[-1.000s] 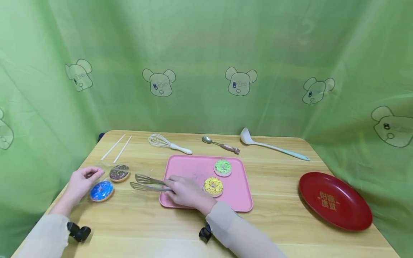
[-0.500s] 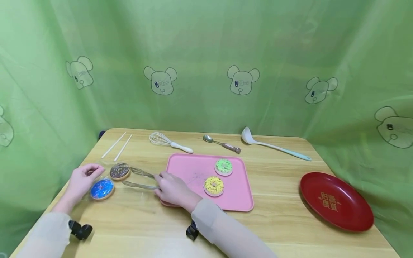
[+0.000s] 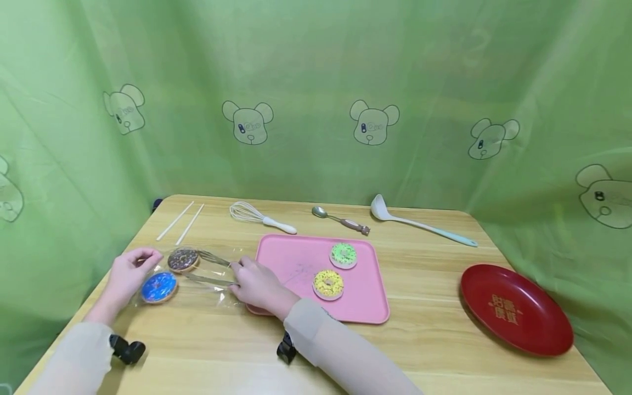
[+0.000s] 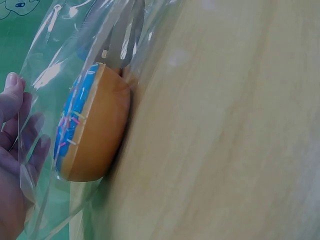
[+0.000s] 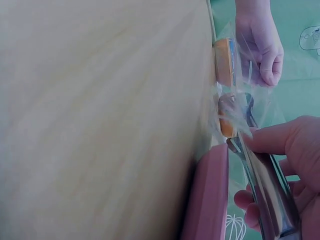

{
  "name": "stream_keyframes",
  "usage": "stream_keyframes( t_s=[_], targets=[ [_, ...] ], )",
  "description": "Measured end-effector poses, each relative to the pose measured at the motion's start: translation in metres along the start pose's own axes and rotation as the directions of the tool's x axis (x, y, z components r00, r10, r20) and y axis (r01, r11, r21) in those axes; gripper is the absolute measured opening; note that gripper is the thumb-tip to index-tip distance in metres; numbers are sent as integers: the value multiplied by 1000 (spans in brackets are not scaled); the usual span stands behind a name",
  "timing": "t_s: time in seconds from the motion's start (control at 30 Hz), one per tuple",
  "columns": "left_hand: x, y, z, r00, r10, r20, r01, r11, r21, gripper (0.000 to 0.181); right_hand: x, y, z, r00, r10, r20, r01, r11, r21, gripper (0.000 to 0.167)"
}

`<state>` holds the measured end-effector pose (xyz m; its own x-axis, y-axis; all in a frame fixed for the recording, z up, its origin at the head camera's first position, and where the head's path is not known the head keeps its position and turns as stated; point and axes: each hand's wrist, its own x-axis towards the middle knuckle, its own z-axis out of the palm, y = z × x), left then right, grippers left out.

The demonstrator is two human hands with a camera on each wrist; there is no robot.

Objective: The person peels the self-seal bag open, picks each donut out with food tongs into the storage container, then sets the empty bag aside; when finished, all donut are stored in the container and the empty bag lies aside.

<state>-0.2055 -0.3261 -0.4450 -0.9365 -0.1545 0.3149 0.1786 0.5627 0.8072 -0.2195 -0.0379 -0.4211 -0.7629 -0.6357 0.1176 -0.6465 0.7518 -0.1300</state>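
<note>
standing behind a light wood-grain table [image 3: 212, 345], a green curtain [image 3: 306, 55] printed with bear heads closes off the far side and both flanks. along the table's far part lie two thin white sticks [image 3: 190, 224], a white whisk [image 3: 279, 225], a metal spoon with a brown handle [image 3: 351, 225] and a white ladle with a pale blue handle [image 3: 419, 224]. an oval red plate [image 3: 533, 315] sits at the right. in the middle, a rectangular pink tray [image 3: 281, 255] bears a green-topped ring donut [image 3: 343, 263] and, nearer, a yellow-topped one [image 3: 328, 293].

the left hand [image 3: 125, 277], at the table's left, pinches the edge of a clear, glossy plastic bag [image 3: 222, 296] between thumb and fingers. the right hand [image 3: 261, 285], over the tray's left edge, grips a pair of shiny metal tongs [image 5: 267, 185], thumb opposite fingers; their slotted arms point left, spread apart.

creased film reaches across the table's left part, where a blue-topped donut with coloured sprinkles and a tan base [image 3: 159, 287] lies near a dark brown speckled donut [image 3: 183, 260]. the tongs' tips are by the brown one; whether they touch it cannot be told.
</note>
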Motion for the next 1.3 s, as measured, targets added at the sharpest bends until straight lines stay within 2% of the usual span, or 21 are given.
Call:
stream_keyframes(
  t_s=[0.23, 0.5, 0.87, 1.07, 1.3],
  targets=[
    [-1, 1, 0, 1000, -1, -6, 1, 1000, 0, 31, 1, 7, -1, 1000, 6, 16, -7, 999, 33, 58],
    [0, 2, -1, 1000, 6, -8, -6, 1000, 9, 31, 2, 17, -4, 1000, -5, -18, 5, 1000, 14, 54],
    [1, 0, 5, 997, 72, -31, -72, 997, -14, 27, 9, 21, -2, 999, -21, -45, 23, 999, 35, 53],
    [1, 1, 7, 998, 65, -18, -66, 997, -34, 27, 12, 20, -1, 1000, -21, -15, 22, 996, 86, 53],
    [3, 0, 10, 998, 56, -14, -57, 997, -52, 29, 15, 20, 1, 999, -31, 16, 29, 996, 90, 51]
  ],
)
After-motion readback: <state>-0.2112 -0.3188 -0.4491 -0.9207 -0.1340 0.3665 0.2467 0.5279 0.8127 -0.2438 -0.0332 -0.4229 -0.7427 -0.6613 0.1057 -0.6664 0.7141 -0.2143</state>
